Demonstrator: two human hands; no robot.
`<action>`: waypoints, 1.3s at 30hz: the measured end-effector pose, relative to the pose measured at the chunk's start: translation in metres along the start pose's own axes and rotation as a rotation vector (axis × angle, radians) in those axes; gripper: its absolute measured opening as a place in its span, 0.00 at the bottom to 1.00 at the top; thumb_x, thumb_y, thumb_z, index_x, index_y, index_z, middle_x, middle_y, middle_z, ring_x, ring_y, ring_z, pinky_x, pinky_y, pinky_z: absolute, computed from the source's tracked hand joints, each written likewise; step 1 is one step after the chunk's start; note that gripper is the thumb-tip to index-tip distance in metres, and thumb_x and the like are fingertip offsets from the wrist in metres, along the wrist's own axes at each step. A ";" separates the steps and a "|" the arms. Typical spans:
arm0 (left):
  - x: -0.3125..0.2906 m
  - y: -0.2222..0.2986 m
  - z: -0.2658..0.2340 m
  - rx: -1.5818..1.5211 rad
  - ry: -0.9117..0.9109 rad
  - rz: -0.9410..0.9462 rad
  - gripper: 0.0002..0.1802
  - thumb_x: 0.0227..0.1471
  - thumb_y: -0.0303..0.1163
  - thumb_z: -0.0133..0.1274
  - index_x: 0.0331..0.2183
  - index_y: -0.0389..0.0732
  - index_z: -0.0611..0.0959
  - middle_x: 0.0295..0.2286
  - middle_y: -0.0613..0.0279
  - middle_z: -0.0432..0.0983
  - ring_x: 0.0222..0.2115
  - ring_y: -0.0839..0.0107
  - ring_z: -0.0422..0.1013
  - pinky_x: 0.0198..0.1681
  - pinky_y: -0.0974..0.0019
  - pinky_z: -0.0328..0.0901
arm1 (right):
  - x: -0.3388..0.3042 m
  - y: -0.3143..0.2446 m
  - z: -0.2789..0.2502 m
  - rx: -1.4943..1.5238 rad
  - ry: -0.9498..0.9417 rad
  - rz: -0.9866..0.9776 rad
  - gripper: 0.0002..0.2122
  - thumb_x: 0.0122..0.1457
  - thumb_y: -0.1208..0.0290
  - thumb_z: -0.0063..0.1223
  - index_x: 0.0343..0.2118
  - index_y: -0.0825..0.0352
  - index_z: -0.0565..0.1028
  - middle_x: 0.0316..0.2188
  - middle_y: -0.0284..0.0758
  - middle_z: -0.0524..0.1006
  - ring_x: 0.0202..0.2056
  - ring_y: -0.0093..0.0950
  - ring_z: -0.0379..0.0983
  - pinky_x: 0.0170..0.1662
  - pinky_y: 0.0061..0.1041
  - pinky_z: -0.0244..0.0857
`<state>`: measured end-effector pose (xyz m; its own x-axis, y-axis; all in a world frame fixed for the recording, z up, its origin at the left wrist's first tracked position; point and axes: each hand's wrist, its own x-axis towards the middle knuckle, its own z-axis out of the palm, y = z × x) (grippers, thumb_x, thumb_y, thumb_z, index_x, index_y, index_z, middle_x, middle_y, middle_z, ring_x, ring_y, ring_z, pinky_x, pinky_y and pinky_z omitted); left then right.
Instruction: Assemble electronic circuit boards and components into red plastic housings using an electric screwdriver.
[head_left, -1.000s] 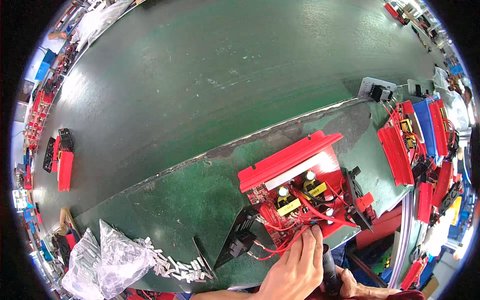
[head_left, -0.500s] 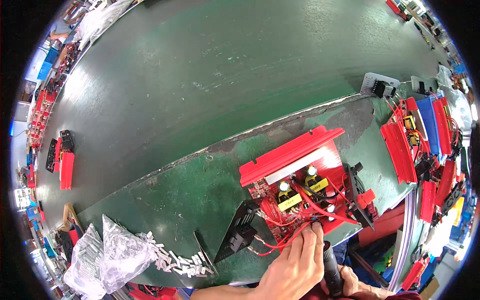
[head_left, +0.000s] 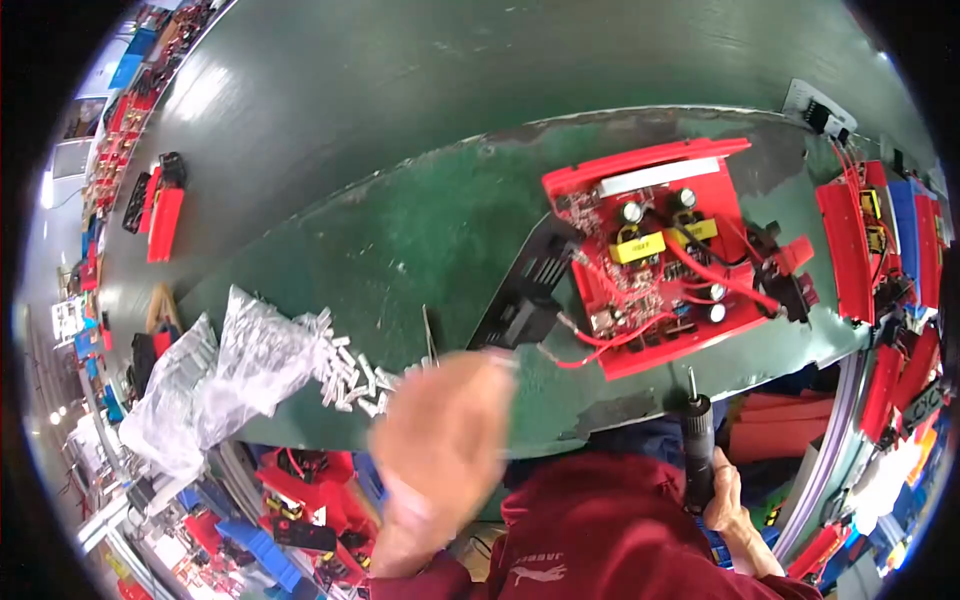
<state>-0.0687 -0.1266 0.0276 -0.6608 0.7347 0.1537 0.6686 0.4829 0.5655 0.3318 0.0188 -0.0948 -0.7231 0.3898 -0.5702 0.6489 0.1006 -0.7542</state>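
My right hand (head_left: 728, 495) is closed round the black body of an electric screwdriver (head_left: 698, 440), whose thin bit points up at the bench's front edge. My left hand (head_left: 445, 430) is smeared by motion, so its fingers cannot be made out. It is over the front of the bench, beside small silvery metal pieces (head_left: 347, 372) and the lower end of a black end panel (head_left: 535, 280). Red wires link that panel to an open red metal housing (head_left: 650, 160) with a circuit board, yellow-wrapped transformers and capacitors. A second black panel (head_left: 785, 275) hangs at the housing's right side.
Clear plastic bags (head_left: 255, 365) of metal pieces lie at the left of the green bench (head_left: 360, 240). More red housings (head_left: 848, 250) stand along the right. A red-and-black unit (head_left: 165, 215) sits on the far-left surface. Red parts (head_left: 310, 490) fill the space below the bench's front.
My left hand has left the front of the red housing and moved left toward the metal pieces. The screwdriver in my right hand now shows its bit. The whole view has shifted.
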 end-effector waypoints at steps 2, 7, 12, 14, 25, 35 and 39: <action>-0.017 -0.027 -0.012 0.089 0.125 -0.257 0.08 0.52 0.20 0.59 0.37 0.34 0.84 0.33 0.55 0.80 0.32 0.65 0.76 0.37 0.66 0.70 | 0.003 0.000 0.010 0.033 0.098 0.037 0.27 0.60 0.54 0.40 0.49 0.78 0.67 0.31 0.46 0.74 0.22 0.31 0.69 0.24 0.28 0.63; -0.043 -0.055 -0.012 0.109 0.069 -0.270 0.11 0.52 0.22 0.62 0.40 0.36 0.86 0.33 0.56 0.77 0.30 0.66 0.75 0.29 0.67 0.69 | 0.027 -0.050 0.010 0.328 0.070 0.050 0.41 0.62 0.30 0.22 0.50 0.70 0.70 0.20 0.32 0.74 0.17 0.20 0.66 0.21 0.21 0.57; -0.044 -0.047 0.011 0.212 0.136 -0.328 0.09 0.52 0.24 0.62 0.37 0.36 0.87 0.33 0.58 0.77 0.28 0.68 0.74 0.28 0.67 0.67 | 0.037 -0.068 0.011 0.318 0.088 -0.081 0.32 0.68 0.43 0.24 0.49 0.72 0.70 0.23 0.32 0.74 0.22 0.21 0.67 0.26 0.24 0.59; -0.046 -0.055 0.007 0.283 0.108 -0.289 0.09 0.52 0.25 0.62 0.38 0.35 0.87 0.32 0.59 0.77 0.26 0.70 0.73 0.27 0.67 0.65 | 0.035 -0.065 0.014 0.388 0.055 -0.127 0.30 0.70 0.48 0.25 0.55 0.73 0.67 0.28 0.31 0.76 0.26 0.21 0.69 0.31 0.23 0.63; -0.034 -0.068 0.012 0.346 0.064 -0.253 0.10 0.54 0.26 0.60 0.36 0.28 0.84 0.32 0.57 0.77 0.28 0.70 0.72 0.33 0.66 0.67 | 0.044 -0.078 0.014 0.374 -0.061 -0.218 0.21 0.70 0.60 0.38 0.57 0.71 0.64 0.30 0.54 0.77 0.32 0.52 0.76 0.38 0.42 0.68; -0.004 -0.025 -0.019 0.087 0.166 -0.177 0.15 0.64 0.32 0.52 0.46 0.31 0.77 0.31 0.55 0.81 0.29 0.74 0.75 0.30 0.73 0.68 | 0.048 -0.086 0.022 0.389 0.006 -0.294 0.19 0.70 0.63 0.36 0.56 0.74 0.64 0.28 0.53 0.76 0.30 0.50 0.75 0.35 0.43 0.67; 0.013 0.049 0.027 -0.020 -0.007 -0.121 0.15 0.61 0.29 0.55 0.45 0.28 0.81 0.34 0.55 0.82 0.31 0.73 0.77 0.32 0.73 0.69 | 0.049 -0.081 0.025 0.355 0.033 -0.291 0.19 0.71 0.61 0.36 0.54 0.72 0.66 0.27 0.52 0.76 0.29 0.50 0.75 0.35 0.43 0.67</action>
<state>-0.0353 -0.0811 0.0355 -0.7337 0.6750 0.0782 0.5774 0.5586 0.5954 0.2383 0.0067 -0.0698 -0.8513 0.4217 -0.3121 0.2947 -0.1078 -0.9495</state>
